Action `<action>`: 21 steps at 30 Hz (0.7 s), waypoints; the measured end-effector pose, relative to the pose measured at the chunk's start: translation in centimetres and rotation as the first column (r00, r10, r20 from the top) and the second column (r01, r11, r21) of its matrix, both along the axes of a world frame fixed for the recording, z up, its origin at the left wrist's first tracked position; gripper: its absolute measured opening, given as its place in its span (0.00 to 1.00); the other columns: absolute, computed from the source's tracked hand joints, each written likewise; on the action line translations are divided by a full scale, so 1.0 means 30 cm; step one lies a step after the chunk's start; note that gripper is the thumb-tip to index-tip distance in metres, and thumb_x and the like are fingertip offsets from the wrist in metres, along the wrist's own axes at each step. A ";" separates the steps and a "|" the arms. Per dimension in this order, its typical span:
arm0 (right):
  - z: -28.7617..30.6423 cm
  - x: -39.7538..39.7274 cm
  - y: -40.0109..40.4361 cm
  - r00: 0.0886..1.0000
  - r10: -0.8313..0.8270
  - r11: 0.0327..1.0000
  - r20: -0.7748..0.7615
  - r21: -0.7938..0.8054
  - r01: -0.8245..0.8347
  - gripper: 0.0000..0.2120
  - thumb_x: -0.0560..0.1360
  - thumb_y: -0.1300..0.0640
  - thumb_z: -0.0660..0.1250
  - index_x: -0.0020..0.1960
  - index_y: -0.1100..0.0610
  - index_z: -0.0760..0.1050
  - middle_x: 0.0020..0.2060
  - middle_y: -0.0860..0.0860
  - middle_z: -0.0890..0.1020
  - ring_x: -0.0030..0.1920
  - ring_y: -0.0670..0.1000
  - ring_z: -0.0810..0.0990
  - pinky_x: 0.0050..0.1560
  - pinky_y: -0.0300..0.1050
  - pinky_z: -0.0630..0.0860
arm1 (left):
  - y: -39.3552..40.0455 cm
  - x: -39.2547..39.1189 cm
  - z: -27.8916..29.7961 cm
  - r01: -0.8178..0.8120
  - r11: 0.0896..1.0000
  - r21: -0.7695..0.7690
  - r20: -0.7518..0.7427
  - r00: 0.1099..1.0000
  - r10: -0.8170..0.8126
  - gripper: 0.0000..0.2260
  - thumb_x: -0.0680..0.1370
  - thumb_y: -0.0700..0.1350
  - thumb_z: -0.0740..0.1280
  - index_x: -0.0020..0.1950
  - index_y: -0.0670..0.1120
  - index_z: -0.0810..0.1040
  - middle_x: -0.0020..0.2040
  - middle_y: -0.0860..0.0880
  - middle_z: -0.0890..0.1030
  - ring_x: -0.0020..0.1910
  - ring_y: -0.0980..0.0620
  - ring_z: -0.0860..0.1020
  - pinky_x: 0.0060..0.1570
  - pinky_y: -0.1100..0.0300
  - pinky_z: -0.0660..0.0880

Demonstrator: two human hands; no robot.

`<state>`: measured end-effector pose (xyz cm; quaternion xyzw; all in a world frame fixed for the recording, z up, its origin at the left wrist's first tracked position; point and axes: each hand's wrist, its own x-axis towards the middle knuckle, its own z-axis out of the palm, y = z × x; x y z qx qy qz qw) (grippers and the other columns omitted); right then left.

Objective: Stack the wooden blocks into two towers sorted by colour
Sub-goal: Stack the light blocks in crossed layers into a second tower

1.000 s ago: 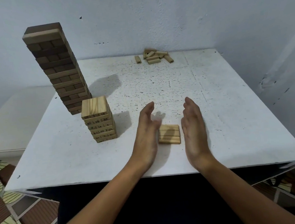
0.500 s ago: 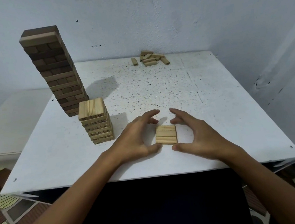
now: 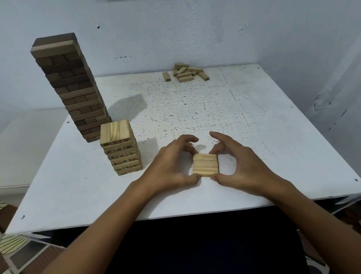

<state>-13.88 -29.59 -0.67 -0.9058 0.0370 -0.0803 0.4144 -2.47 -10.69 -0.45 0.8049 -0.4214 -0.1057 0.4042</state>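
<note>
Three light wooden blocks (image 3: 205, 164) lie side by side as a flat square near the table's front edge. My left hand (image 3: 169, 168) pinches their left side, thumb at the near corner and curled fingers at the far corner. My right hand (image 3: 241, 166) pinches the right side the same way. A short tower of light numbered blocks (image 3: 120, 148) stands to the left of my hands. Behind it rises a tall tower of darker brown blocks (image 3: 73, 89), with one paler layer near its top.
A loose pile of several light blocks (image 3: 188, 72) lies at the back of the white speckled table (image 3: 262, 129), by the wall. A lower white surface (image 3: 23, 146) sits to the left. The tall tower leans slightly left in this wide-angle view.
My hands went from flat, upright palms on each side of the three blocks to curled fingers and thumbs closing on their corners. The blocks stay on the table.
</note>
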 end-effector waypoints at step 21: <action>0.313 0.119 0.050 0.936 0.129 0.988 0.328 0.041 -0.150 0.39 0.63 0.47 0.72 0.72 0.43 0.63 0.52 0.43 0.81 0.60 0.48 0.78 0.65 0.44 0.73 | 0.084 0.001 0.346 -0.100 0.965 -0.245 0.116 0.985 0.131 0.26 0.63 0.45 0.75 0.58 0.53 0.70 0.50 0.56 0.81 0.56 0.56 0.78 0.58 0.54 0.76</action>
